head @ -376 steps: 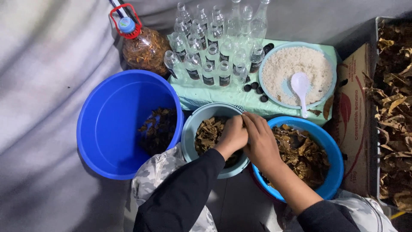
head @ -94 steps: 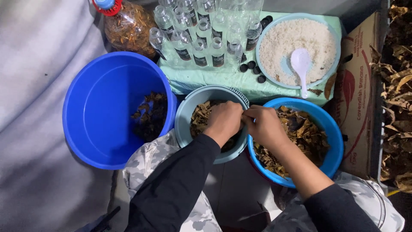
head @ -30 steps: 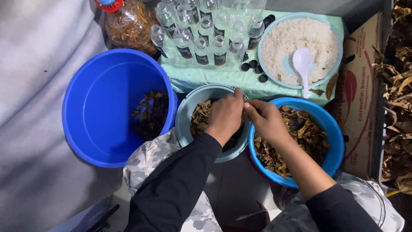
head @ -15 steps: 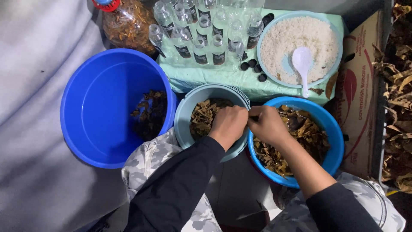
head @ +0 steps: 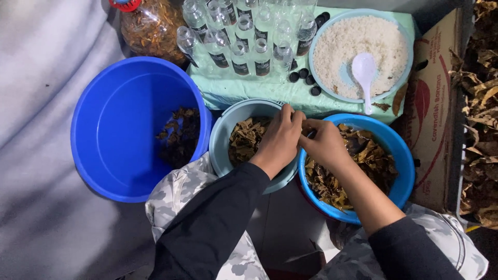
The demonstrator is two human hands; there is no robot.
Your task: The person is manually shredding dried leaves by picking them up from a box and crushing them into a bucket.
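My left hand [head: 280, 140] and my right hand [head: 326, 145] meet fingertip to fingertip over the gap between two bowls, pinching a small dark piece between them. Under the left hand sits a pale grey-blue bowl [head: 222, 135] holding brown dried leaves [head: 245, 139]. Below the right hand a bright blue bowl [head: 403, 161] is heaped with darker, wet-looking leaves [head: 363, 155]. Both bowls rest between my knees in camouflage trousers.
A big blue basin [head: 119, 129] at left holds a few dark leaves. Behind stand several small clear bottles [head: 244, 36] on a green cloth, loose black caps [head: 306, 79], a bowl of white grains [head: 358, 46] with a white spoon, and a cardboard box [head: 430, 103] of dry leaves.
Both hands stayed together over the bowls' rims, working a small piece between the fingertips. They shifted only slightly; the bowls have not moved.
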